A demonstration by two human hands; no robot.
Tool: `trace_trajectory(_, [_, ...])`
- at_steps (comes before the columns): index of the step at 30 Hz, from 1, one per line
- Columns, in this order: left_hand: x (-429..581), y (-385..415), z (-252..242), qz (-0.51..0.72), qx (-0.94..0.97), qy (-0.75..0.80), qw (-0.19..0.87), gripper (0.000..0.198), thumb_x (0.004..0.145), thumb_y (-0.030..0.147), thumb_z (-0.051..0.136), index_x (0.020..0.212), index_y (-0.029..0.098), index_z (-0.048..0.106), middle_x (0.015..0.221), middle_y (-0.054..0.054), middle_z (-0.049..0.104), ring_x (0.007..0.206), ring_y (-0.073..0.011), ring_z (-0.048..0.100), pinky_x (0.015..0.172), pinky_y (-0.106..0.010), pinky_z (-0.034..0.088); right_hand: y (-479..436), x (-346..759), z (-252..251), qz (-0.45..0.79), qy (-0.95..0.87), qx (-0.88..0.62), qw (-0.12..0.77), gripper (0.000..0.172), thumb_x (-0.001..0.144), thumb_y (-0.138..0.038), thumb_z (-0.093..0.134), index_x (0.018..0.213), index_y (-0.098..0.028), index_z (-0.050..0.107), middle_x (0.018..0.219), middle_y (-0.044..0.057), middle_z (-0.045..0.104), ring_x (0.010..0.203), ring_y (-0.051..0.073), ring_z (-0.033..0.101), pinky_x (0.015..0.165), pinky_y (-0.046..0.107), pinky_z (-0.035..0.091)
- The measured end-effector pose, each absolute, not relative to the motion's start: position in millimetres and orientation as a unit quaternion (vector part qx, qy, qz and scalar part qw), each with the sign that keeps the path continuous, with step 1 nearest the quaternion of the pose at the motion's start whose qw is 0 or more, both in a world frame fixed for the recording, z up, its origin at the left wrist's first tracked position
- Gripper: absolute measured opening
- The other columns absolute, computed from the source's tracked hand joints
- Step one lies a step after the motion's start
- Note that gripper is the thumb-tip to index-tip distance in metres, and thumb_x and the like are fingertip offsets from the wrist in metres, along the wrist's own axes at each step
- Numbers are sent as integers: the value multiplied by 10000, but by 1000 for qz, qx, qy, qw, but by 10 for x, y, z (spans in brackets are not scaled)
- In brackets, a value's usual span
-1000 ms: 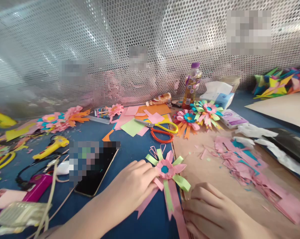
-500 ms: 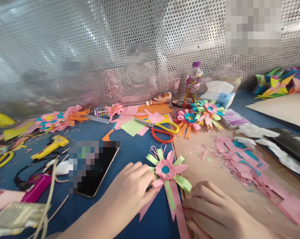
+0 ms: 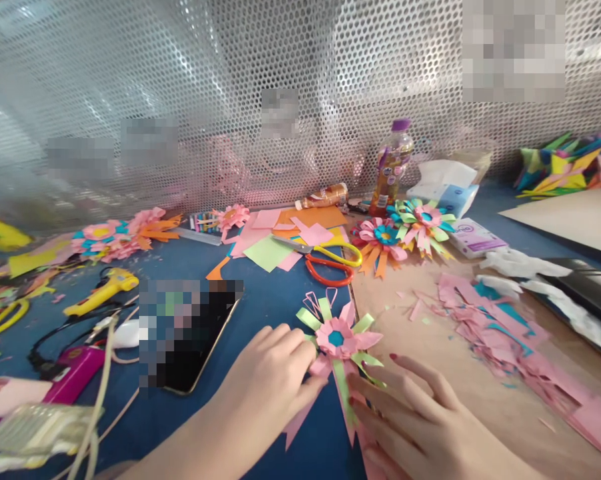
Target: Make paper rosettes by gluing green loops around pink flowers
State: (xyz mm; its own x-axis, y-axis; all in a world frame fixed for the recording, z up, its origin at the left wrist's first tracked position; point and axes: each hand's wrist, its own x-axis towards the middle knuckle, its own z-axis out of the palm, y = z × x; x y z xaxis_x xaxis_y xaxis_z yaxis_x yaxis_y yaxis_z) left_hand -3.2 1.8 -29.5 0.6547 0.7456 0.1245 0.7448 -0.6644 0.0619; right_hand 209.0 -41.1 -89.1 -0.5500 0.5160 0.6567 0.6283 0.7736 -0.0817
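Note:
A pink paper flower (image 3: 337,337) with a blue centre, green strips and long pink ribbon tails lies on the blue table (image 3: 260,300), at the edge of a brown board (image 3: 430,347). My left hand (image 3: 268,377) rests on the flower's left side, fingers curled and pinching its lower left petals. My right hand (image 3: 410,417) lies over the ribbon tails just right of and below the flower, fingers stretched out and apart, tips touching the green strip. Pink paper clips (image 3: 310,301) sit just behind the flower.
A black phone (image 3: 200,337) lies left of my hands. Orange and yellow scissors (image 3: 330,261), coloured paper sheets (image 3: 268,250), finished paper flowers (image 3: 405,230), a bottle (image 3: 391,163) and a yellow glue gun (image 3: 103,290) lie further back. Pink scraps (image 3: 500,340) cover the board's right part.
My right hand has opened from a loose fist and slid up and left onto the flower's ribbon tails. My left hand stays against the flower's left side.

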Motion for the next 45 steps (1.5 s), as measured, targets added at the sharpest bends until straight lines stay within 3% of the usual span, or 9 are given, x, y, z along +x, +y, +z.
trace_trajectory(7, [-168, 57, -200, 53, 904, 418, 67, 245, 680, 325, 763, 740, 171, 582, 751, 0, 596, 699, -185, 533, 621, -283, 394, -430, 2079, -882, -62, -877, -341, 333, 159, 895, -252, 510, 905, -241, 668, 1006, -6, 719, 1069, 174, 577, 1009, 387, 358])
trace_trajectory(11, [-231, 46, -135, -7, 895, 438, 84, 176, 730, 270, 723, 849, 186, 624, 833, -17, 612, 782, -213, 549, 681, -301, 412, -432, 2092, -888, -42, -876, -344, 336, 178, 908, -260, 492, 846, -222, 655, 1019, 4, 713, 1113, 174, 561, 1048, 389, 333])
trace_trajectory(17, [-233, 22, -157, -26, 897, 437, 60, 116, 751, 241, 699, 838, 194, 637, 814, -12, 613, 755, -197, 547, 662, -280, 402, -409, 2099, -922, -35, -875, -345, 339, 208, 905, -234, 490, 734, -204, 604, 976, 29, 715, 1141, 193, 551, 1073, 443, 328])
trace_trajectory(30, [-205, 37, -210, -9, 893, 448, 36, 50, 808, 234, 637, 803, 188, 619, 764, -6, 601, 708, -188, 545, 636, -293, 369, -411, 2119, -848, -46, -882, -343, 320, 182, 915, -277, 486, 902, -204, 652, 1014, 29, 715, 1112, 187, 569, 1092, 419, 310])
trace_trajectory(39, [-183, 27, -242, 10, 893, 449, 30, 59, 792, 225, 656, 815, 190, 614, 757, 2, 618, 688, -184, 546, 628, -295, 368, -319, 2237, -706, -75, -921, -295, 243, 232, 881, -297, 533, 1051, -190, 648, 1091, 38, 693, 1137, 211, 546, 1031, 380, 371])
trace_trajectory(45, [-151, 25, -238, 9, 891, 452, 35, 66, 802, 242, 652, 812, 185, 618, 763, -3, 620, 701, -191, 554, 634, -302, 387, -330, 2171, -880, -67, -882, -316, 343, 292, 933, -316, 410, 1010, -185, 660, 1033, 59, 704, 1102, 216, 549, 1034, 433, 343])
